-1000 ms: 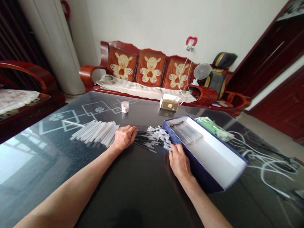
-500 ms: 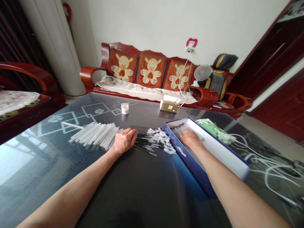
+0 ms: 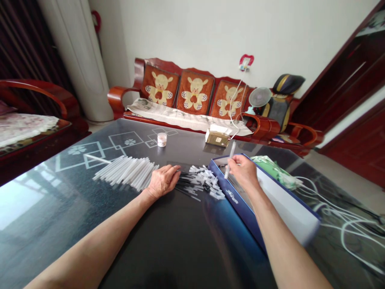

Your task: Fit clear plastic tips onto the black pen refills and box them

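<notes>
From the centre of view, a clear tube (image 3: pixel 232 148) has been raised to the box (image 3: pixel 231 196) edge at four o'clock, singled out in the right hand's (image 3: pixel 244 170) pinched fingertips; whether anything is held under the left hand's (image 3: pixel 164 182) half-curled fingers, at seven, cannot be told.

Soft, moderate light fills the room; pale glare with window-like bars washes the left of the glossy worktop (image 3: pixel 168 237). The curtain (image 3: pixel 18 52) sinks into darkness. Wide-angle distortion slants the door (image 3: pixel 357 136) and stretches the edges. Slight blur softens the clear tube (image 3: pixel 232 148) and white cables (image 3: pixel 345 237).
</notes>
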Tool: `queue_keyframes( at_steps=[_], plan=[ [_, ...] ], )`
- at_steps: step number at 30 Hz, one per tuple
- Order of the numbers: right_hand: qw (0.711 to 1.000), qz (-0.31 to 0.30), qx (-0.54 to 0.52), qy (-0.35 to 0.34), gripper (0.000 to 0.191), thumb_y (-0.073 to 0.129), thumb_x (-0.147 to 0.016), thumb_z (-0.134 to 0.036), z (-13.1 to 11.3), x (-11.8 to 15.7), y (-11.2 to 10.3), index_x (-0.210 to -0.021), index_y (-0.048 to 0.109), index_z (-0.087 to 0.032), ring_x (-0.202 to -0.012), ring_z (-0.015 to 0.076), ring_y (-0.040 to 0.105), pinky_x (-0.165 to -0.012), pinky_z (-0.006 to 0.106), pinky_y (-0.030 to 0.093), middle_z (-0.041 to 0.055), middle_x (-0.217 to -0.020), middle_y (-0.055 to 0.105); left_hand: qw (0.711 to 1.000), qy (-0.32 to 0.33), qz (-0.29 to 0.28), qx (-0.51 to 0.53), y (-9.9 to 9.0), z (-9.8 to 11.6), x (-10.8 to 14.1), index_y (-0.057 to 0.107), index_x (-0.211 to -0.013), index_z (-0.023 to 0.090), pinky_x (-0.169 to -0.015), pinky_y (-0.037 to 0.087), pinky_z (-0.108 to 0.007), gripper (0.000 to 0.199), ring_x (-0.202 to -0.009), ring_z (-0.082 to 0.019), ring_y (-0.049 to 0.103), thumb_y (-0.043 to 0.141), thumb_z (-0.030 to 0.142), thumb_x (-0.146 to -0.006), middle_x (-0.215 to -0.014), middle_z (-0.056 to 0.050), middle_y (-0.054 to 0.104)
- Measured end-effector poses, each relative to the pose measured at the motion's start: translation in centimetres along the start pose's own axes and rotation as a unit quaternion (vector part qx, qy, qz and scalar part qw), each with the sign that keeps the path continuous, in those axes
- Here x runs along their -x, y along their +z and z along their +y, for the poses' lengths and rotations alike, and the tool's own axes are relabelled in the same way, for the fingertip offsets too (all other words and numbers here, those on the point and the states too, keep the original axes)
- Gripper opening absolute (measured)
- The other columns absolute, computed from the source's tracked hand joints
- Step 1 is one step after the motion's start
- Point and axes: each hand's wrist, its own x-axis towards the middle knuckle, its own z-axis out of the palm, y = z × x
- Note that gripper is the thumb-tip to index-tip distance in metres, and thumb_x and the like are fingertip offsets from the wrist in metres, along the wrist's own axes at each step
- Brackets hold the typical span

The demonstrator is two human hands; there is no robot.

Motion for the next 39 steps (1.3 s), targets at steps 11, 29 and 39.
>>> queue_keyframes(
  at_steps=[11,29,39],
  plan=[
    [0.853,-0.13,-0.493,0.112,0.048,0.075,-0.068,-0.036,-0.8,10.4,10.1,-0.11,0.055,-0.023,-0.078,0.0152,0.068,-0.066,0.028,0.058,-0.0009,-0.086,0.068,0.979,0.123,-0.147,0.072,-0.9,3.0,-0.5,0.049,-0.127,0.015,-0.072,0.053,-0.024,0.035,-0.08,-0.015,0.064,0.035,0.031,-0.098,-0.092,-0.008,0.064],
    [0.807,-0.102,-0.556,0.171,0.032,0.08,-0.064,-0.038,1.2,7.8,9.7,-0.085,0.064,-0.019,-0.074,0.014,0.071,-0.06,0.021,0.056,0.0038,-0.087,0.075,0.99,0.059,-0.1,-0.082,0.2,0.9,-0.6,0.06,-0.114,0.018,-0.079,0.04,-0.037,0.03,-0.079,-0.018,0.057,0.037,0.024,-0.096,-0.092,-0.008,0.066],
    [0.917,-0.125,-0.374,0.061,0.035,0.068,-0.074,-0.053,0.5,9.2,10.2,-0.077,0.067,-0.018,-0.05,0.0106,0.058,-0.047,0.022,0.049,0.0,-0.064,0.066,0.989,0.076,-0.105,-0.078,-0.1,3.3,-0.5,0.064,-0.104,0.022,-0.069,0.039,-0.032,0.027,-0.073,-0.017,0.053,0.04,0.032,-0.097,-0.08,-0.004,0.061]
  ],
)
